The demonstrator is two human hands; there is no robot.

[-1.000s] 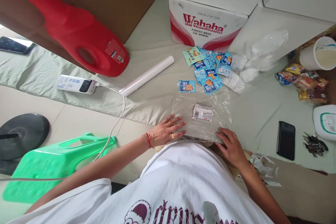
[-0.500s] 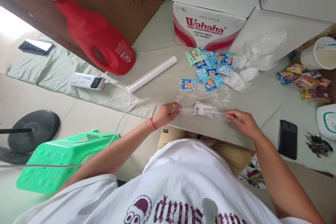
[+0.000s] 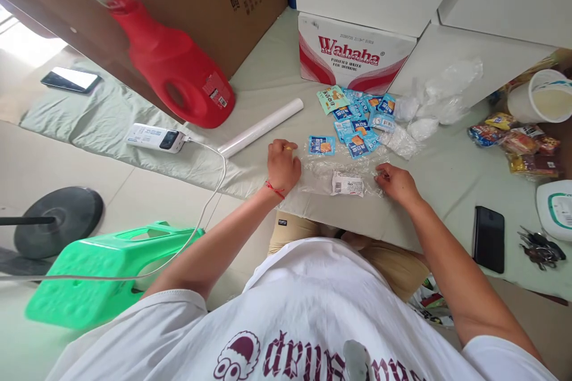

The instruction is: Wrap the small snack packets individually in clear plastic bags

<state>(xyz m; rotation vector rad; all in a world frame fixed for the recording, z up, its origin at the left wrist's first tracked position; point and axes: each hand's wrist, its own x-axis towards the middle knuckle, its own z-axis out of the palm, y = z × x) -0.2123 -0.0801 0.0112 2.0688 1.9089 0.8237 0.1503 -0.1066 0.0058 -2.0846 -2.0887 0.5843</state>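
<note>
A small white packet (image 3: 347, 183) with printing and a barcode lies on a sheet of clear plastic film (image 3: 316, 177) near the front edge of the covered table. My left hand (image 3: 284, 165) rests just left of the film, fingers loosely curled and thumb apart, with nothing visible in it. At the film's right edge, my right hand (image 3: 397, 183) pinches the film between thumb and fingers. Beyond the film, a single blue snack sachet (image 3: 322, 145) lies apart from a pile of blue sachets (image 3: 360, 125), with a green sachet (image 3: 331, 99) among them.
A white film roll (image 3: 263, 128) lies behind my left hand. Crumpled clear-wrapped bundles (image 3: 422, 129) sit right of the sachets. Around stand a red jug (image 3: 179, 65), a Wahaba-style white carton (image 3: 353, 50), a power bank (image 3: 154, 137) with cable, a black phone (image 3: 488, 239) and keys (image 3: 541, 248).
The film's near edge, stretched between both hands before, now lies slack around the packet. My left hand has let go and moved up and left; my right hand has moved slightly away from me.
</note>
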